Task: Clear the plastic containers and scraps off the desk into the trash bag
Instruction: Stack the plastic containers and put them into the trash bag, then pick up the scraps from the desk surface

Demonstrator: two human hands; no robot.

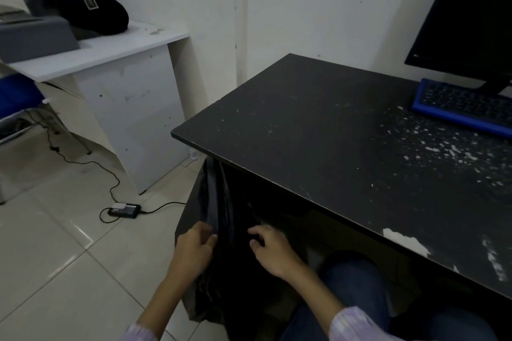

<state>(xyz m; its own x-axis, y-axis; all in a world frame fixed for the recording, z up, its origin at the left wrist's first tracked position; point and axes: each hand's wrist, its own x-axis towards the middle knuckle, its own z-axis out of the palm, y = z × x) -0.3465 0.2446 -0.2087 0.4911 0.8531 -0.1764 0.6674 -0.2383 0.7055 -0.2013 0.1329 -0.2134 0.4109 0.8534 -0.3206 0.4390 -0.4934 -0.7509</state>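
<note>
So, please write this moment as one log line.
left hand: grips trash bag | right hand: grips bag | desk: no containers seen

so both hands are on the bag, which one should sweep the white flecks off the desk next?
Right, probably. The right hand is nearer the black desk, whose white flecks lie toward its right side. The left hand grips the black plastic trash bag and can hold it open.

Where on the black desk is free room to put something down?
The black desk is bare across its left and middle part, from the wall edge to the front edge. The far right is crowded: blue-framed keyboard, black monitor, and small white scraps before them.
</note>
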